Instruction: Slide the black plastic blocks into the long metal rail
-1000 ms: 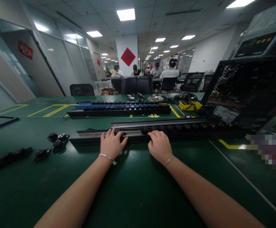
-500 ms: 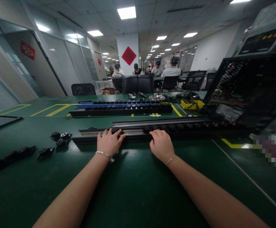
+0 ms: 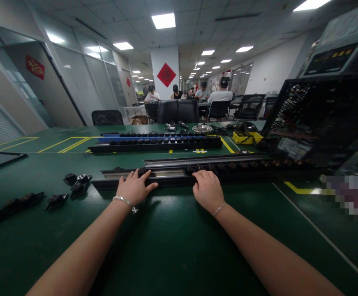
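Note:
A long black rail with a shiny metal channel lies across the green table in front of me. Over its left part rests my left hand, fingers spread and thumb apart, the fingertips by a small black module in the channel. My right hand is curled over the front edge of the rail, thumb and fingers close together. Beside its fingertips sits another black module, first of a row running right along the rail. What the right fingertips press on is partly hidden.
Loose black modules lie at left, with a longer black strip farther left. Behind are another metal rail, a black rail and a blue rail. A metal dish, yellow box and open computer case stand beyond.
My left hand has moved left along the rail, and the small black module by its fingers sits slightly farther left. My right hand stays nearly in place.

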Motion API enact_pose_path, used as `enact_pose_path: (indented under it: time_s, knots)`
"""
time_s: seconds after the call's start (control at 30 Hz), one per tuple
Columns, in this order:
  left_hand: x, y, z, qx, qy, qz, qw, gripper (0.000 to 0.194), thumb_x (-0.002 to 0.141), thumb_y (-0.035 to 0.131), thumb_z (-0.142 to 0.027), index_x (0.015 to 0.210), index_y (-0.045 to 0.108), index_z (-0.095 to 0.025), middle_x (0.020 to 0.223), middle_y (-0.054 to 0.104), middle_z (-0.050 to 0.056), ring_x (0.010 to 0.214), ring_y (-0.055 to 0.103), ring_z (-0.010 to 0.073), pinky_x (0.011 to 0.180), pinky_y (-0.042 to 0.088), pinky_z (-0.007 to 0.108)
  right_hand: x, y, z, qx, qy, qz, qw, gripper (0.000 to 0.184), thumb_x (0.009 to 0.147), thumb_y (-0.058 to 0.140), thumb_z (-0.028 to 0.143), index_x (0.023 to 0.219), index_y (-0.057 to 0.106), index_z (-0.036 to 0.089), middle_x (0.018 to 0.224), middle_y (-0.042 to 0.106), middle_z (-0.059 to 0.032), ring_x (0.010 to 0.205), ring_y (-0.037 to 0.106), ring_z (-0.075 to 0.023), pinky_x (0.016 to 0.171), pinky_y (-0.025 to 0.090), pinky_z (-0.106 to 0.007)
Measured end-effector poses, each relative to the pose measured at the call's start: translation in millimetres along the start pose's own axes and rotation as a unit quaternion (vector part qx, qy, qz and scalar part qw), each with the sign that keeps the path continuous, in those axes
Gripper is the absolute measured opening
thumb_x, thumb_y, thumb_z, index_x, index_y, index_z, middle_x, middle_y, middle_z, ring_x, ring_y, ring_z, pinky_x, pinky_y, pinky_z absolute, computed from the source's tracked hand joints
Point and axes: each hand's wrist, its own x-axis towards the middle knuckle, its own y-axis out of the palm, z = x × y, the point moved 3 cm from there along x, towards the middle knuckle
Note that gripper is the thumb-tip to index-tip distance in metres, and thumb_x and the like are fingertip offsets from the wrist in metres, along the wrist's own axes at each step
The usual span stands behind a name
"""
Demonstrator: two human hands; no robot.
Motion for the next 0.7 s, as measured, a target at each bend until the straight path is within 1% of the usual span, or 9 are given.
enact_pose_path:
  time_s: [0.13, 0.23, 0.33, 0.43, 0.57, 0.7]
  knots:
    - [-4, 2.6, 11, -0.009, -0.019, -0.042, 0.999, 0.068, 0.081, 0.02, -0.07, 0.137, 0.037, -0.034, 0.145, 0.036, 0.013, 0.134, 0.028, 0.0331, 0.102, 0.023, 0.06, 1, -1, 1, 0.001, 0.002, 0.001, 1.0, 0.031, 0.078, 0.048, 0.016, 0.105, 0.062, 0.016, 0.105, 0.061, -0.0077, 0.096, 0.047, -0.021, 0.087, 0.035, -0.033]
    - [-7, 4.1, 19, -0.01, -0.035, -0.077, 0.996, 0.06, 0.086, 0.021, -0.062, 0.134, 0.043, -0.035, 0.142, 0.042, 0.01, 0.132, 0.033, 0.0314, 0.103, 0.025, 0.056, 1, -1, 1, 0.001, 0.002, 0.003, 1.0, 0.031, 0.078, 0.048, 0.016, 0.106, 0.062, 0.016, 0.105, 0.061, -0.008, 0.096, 0.047, -0.0211, 0.087, 0.035, -0.033]
    - [-8, 5.7, 21, -0.007, -0.041, -0.108, 0.993, 0.054, 0.088, 0.022, -0.057, 0.13, 0.049, -0.035, 0.137, 0.048, 0.008, 0.131, 0.035, 0.0295, 0.103, 0.026, 0.052, 0, -1, 1, 0.003, 0.001, 0.004, 1.0, 0.031, 0.078, 0.048, 0.016, 0.106, 0.062, 0.016, 0.106, 0.061, -0.0082, 0.096, 0.047, -0.0211, 0.088, 0.035, -0.033]
    - [-9, 7.5, 20, -0.005, -0.047, -0.133, 0.99, 0.052, 0.089, 0.021, -0.055, 0.127, 0.051, -0.036, 0.136, 0.049, 0.006, 0.131, 0.033, 0.0294, 0.104, 0.023, 0.054, 0, -1, 1, 0.004, 0.001, 0.004, 1.0, 0.031, 0.079, 0.047, 0.016, 0.106, 0.062, 0.016, 0.105, 0.061, -0.0078, 0.096, 0.047, -0.0213, 0.087, 0.035, -0.033]
    - [-8, 8.3, 20, -0.002, -0.05, -0.144, 0.988, 0.051, 0.09, 0.022, -0.054, 0.125, 0.053, -0.036, 0.135, 0.051, 0.006, 0.13, 0.035, 0.0304, 0.104, 0.022, 0.055, 0, -2, 2, 0.006, 0.001, 0.006, 1.0, 0.031, 0.079, 0.047, 0.016, 0.106, 0.062, 0.016, 0.105, 0.061, -0.0076, 0.096, 0.047, -0.0212, 0.087, 0.034, -0.033]
    - [-8, 5.7, 29, -0.005, -0.075, -0.14, 0.987, 0.052, 0.09, 0.02, -0.052, 0.124, 0.056, -0.035, 0.133, 0.053, 0.007, 0.13, 0.035, 0.0322, 0.103, 0.02, 0.059, 0, -2, 2, 0.006, 0.001, 0.005, 1.0, 0.031, 0.079, 0.048, 0.016, 0.106, 0.062, 0.016, 0.105, 0.061, -0.0074, 0.096, 0.047, -0.0211, 0.088, 0.034, -0.033]
